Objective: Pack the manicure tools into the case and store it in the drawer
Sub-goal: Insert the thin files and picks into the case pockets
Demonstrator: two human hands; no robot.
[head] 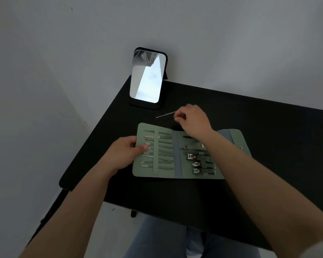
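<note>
A green manicure case lies open and flat on the black table. Several green-handled tools sit under an elastic band in its left half; three nail clippers and small scissors sit in its right half. My left hand grips the case's left edge, thumb on top of the tool tips. My right hand is beyond the case's far edge and pinches one end of a thin metal tool, which points left, just above or on the table.
A standing mirror with a black base is at the table's far left corner, against the grey wall. The table's left and near edges are close to the case. My legs in jeans show below the table. No drawer is in view.
</note>
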